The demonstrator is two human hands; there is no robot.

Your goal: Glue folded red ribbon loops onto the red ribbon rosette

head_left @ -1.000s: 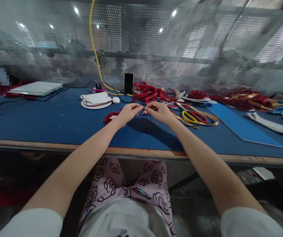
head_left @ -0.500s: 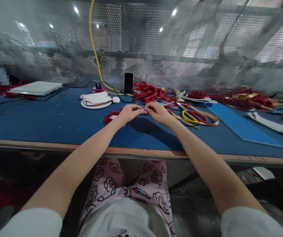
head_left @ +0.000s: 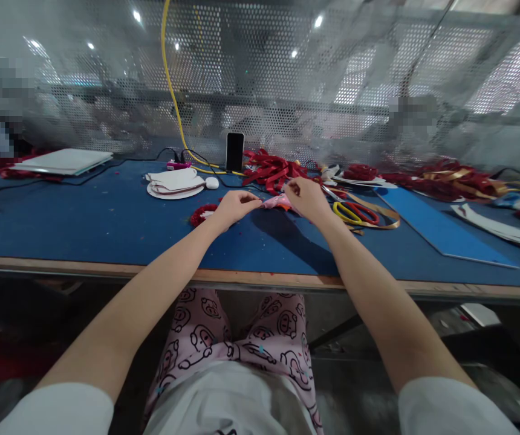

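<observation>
A small glossy pink strip (head_left: 277, 201) with an orange-red patch stretches between my hands, just above the blue tabletop. My left hand (head_left: 236, 206) pinches its left end between thumb and fingertips. At the other end is my right hand (head_left: 308, 198), its fingers closed and partly covering the strip. Whether it is ribbon or film, I cannot tell. Beside my left wrist lies a fuzzy dark-red ring-shaped piece (head_left: 198, 215) with white inside. Scissors (head_left: 349, 212) with yellow and red handles rest right of my right hand, next to gold ribbon (head_left: 389, 221).
Behind my hands is a heap of red ribbon (head_left: 269, 169). A phone (head_left: 235, 152) stands upright against the mesh wall. White cut pieces (head_left: 176, 183) lie left, near a white earbud case (head_left: 211, 183). A blue board (head_left: 436, 226) lies right. The table's front edge (head_left: 260, 279) runs near my lap.
My right hand has moved right and slightly up, away from my left hand. More of the pink strip now shows between them. My left hand has barely moved.
</observation>
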